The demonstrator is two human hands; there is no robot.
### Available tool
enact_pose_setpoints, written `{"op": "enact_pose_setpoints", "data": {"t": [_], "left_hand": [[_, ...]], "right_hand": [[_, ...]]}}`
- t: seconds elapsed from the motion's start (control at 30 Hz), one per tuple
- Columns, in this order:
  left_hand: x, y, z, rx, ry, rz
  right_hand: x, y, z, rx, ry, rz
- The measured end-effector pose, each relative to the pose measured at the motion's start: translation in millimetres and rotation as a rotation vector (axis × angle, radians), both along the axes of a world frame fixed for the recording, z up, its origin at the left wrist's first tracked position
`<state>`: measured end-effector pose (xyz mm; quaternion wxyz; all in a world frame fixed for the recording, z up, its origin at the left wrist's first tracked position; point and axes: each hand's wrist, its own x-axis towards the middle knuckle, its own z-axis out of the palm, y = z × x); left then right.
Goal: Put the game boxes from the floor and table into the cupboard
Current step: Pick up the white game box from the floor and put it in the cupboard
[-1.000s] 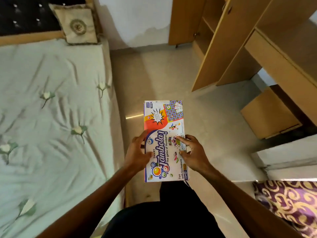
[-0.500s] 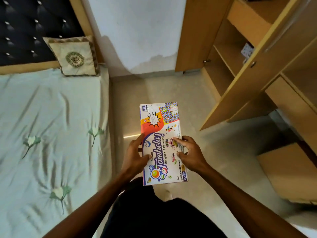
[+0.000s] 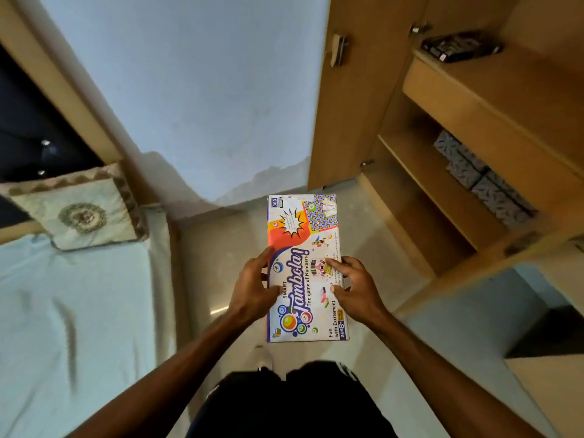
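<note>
Between the bed and the cupboard: a person stands on the bare floor (image 3: 227, 235), head tilted down at both hands.
Game box: the Tambola box (image 3: 305, 267) is held flat and face up in the air above the floor, its long side pointing away from the person, printed lid readable.
Left hand: the left hand (image 3: 252, 289) grips the box's left long edge, thumb lying on the lid, fingers underneath and hidden.
Right hand: the right hand (image 3: 355, 287) grips the right long edge, thumb and forefinger pressed on the lid, the other fingers curled under the edge.
Cupboard: the wooden cupboard (image 3: 448, 191) stands open on the right, its door (image 3: 350, 90) swung back against the wall.
Top shelf: a dark flat box (image 3: 461, 49) lies near the shelf's front edge.
Middle shelf: grey patterned boxes (image 3: 480, 181) are stacked toward the back right of the shelf.
Lowest shelf: only its bare wood shows.
Bed: the pale green sheet (image 3: 79, 311) covers the bed on the left, with an embroidered cushion (image 3: 79, 213) at its head corner against the dark headboard (image 3: 34, 128).
</note>
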<state>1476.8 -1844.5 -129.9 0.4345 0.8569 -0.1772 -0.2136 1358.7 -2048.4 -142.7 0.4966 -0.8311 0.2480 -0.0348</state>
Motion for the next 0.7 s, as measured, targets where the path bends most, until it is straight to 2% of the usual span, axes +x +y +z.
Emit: {"op": "enact_pose_setpoints", "data": {"t": [0.27, 0.7], "left_hand": [[175.6, -149.8, 10.4, -0.012, 0.014, -0.186], [340.8, -458.2, 31.9, -0.077, 0.022, -0.446]], "right_hand": [[141.4, -116.5, 1.8, 0.052, -0.039, -0.249], [270.8, -378.3, 21.1, 0.049, -0.105, -0.495]]}}
